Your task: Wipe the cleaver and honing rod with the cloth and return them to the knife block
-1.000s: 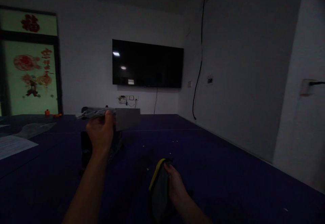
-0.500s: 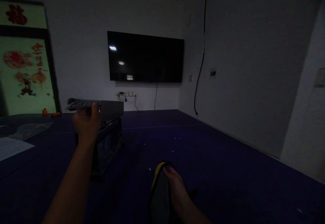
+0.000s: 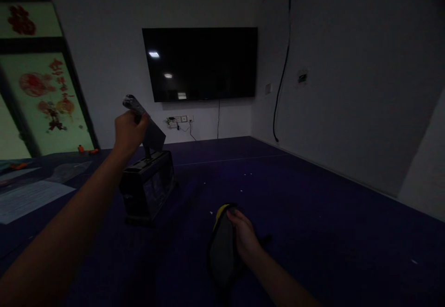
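Note:
My left hand (image 3: 128,133) is closed on a cleaver-like tool with a dark, shiny handle (image 3: 134,104) and a broad flat grey blade (image 3: 155,135). The blade slants down to the right, over a black box-like stand (image 3: 148,182) with slots on top and a glossy side panel. A short dark post shows between blade and stand. Low in the middle, my right hand (image 3: 246,235) pinches the edge of a flat grey pad-like piece (image 3: 222,251) with black edging and yellow along its upper rim. Its exact kind is too dark to tell.
A dark blue surface (image 3: 278,195) carries small white scraps. Papers (image 3: 31,198), clear plastic (image 3: 67,171) and orange items (image 3: 81,149) lie at left. Ahead, a television (image 3: 205,63) hangs on the wall, and a black cable (image 3: 283,73) dangles near the corner.
The cleaver-like tool has tipped from level to slanting, blade end down, and the left hand rose slightly. The right hand still holds the grey piece. My view has shifted a little.

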`<move>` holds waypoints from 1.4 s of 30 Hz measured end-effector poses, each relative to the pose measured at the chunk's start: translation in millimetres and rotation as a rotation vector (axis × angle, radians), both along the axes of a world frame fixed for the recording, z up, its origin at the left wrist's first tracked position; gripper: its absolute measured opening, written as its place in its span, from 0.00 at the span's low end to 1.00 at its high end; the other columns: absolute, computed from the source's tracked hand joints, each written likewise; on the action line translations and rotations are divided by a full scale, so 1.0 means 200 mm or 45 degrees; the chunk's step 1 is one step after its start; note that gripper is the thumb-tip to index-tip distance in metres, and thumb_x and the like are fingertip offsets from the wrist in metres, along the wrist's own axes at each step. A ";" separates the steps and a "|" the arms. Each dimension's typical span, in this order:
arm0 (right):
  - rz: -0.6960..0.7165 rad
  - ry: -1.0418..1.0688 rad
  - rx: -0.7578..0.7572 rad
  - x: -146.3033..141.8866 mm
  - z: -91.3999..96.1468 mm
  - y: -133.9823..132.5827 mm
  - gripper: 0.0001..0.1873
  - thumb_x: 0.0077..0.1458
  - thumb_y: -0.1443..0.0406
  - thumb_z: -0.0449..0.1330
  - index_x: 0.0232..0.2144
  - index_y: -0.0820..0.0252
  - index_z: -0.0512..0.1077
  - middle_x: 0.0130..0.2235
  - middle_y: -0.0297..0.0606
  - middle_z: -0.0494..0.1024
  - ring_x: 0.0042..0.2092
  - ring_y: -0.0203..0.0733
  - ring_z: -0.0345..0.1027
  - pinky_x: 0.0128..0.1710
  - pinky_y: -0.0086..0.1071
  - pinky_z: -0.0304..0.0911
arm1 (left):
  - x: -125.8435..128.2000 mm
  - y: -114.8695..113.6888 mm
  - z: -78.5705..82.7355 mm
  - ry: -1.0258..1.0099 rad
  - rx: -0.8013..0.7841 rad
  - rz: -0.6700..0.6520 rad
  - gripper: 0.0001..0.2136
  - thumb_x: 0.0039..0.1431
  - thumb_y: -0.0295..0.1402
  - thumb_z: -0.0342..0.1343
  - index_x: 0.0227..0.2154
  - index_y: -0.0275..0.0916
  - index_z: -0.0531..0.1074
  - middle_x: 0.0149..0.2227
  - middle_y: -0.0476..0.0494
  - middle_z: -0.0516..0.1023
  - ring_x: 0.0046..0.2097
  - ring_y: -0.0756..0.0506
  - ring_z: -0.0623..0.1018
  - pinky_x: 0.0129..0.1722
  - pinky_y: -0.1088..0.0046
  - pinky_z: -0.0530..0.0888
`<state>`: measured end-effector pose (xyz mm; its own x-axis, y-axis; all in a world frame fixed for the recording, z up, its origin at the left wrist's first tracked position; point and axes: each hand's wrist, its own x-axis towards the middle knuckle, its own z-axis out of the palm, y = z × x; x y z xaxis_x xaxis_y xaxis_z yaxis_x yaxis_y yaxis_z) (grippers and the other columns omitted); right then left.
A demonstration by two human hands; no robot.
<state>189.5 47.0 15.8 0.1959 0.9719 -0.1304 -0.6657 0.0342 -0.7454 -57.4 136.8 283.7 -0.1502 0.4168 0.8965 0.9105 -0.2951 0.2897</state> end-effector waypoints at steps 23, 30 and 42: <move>0.034 0.039 0.027 0.01 -0.01 -0.02 0.16 0.30 0.62 0.71 0.25 0.60 0.73 0.25 0.35 0.76 0.28 0.41 0.68 0.32 0.33 0.60 | 0.01 -0.08 0.06 0.106 -0.138 -0.042 0.16 0.55 0.39 0.47 0.28 0.30 0.73 0.29 0.36 0.77 0.30 0.45 0.73 0.27 0.72 0.62; 0.021 0.046 0.014 0.01 -0.01 -0.02 0.16 0.30 0.62 0.71 0.25 0.59 0.72 0.24 0.34 0.76 0.28 0.41 0.69 0.33 0.33 0.60 | 0.02 -0.10 0.09 0.073 -0.181 -0.058 0.15 0.54 0.38 0.48 0.28 0.31 0.73 0.29 0.37 0.77 0.31 0.44 0.74 0.28 0.72 0.63; 0.034 0.048 0.059 0.01 -0.01 -0.03 0.15 0.30 0.62 0.71 0.23 0.60 0.72 0.24 0.34 0.76 0.26 0.40 0.67 0.30 0.32 0.60 | -0.02 -0.06 0.08 0.089 -0.252 -0.037 0.15 0.53 0.38 0.46 0.27 0.33 0.74 0.22 0.40 0.75 0.27 0.45 0.74 0.26 0.73 0.64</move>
